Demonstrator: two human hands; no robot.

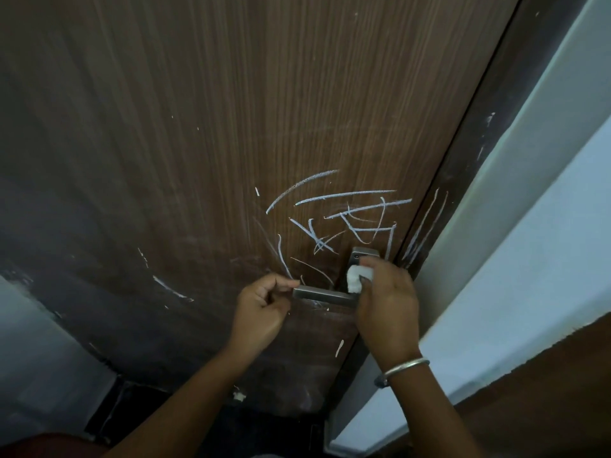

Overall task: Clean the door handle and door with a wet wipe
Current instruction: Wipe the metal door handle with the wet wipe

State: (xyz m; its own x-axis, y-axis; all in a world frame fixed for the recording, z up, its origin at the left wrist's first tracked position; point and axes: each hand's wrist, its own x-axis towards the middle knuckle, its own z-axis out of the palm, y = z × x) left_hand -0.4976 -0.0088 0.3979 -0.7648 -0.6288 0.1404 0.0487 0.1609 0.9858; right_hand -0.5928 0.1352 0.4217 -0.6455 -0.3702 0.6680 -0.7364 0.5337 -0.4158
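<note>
Head: right hand (385, 299) wipes door handle (325, 295)

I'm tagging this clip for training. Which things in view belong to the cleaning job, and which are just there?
Job: wet wipe in right hand, door handle steadied by left hand, door, chalk marks.
Just there: wall, bangle.
</note>
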